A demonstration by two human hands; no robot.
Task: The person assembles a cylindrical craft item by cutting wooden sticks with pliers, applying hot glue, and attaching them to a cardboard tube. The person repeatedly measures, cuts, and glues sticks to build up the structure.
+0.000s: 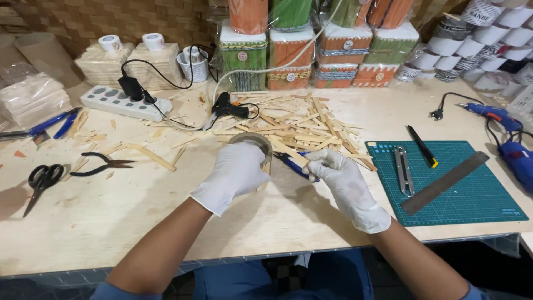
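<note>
Both my hands wear white gloves and meet over the middle of the wooden table [139, 216]. My left hand [236, 172] wraps around a short cardboard tube [252, 140] and holds it upright. My right hand [338, 175] grips a flat wooden stick [286, 150] laid against the tube's side, together with a blue-handled tool [293, 165] whose kind I cannot tell. Just behind the hands lies a loose pile of wooden sticks [302, 125].
A black glue gun [225, 105] and a white power strip [119, 101] lie behind. Scissors [40, 180] and black pliers [100, 165] sit left. Right: green cutting mat [472, 200] with steel ruler [444, 182], cutters, blue glue guns [508, 136]. Stick-covered boxes [288, 55] line the back.
</note>
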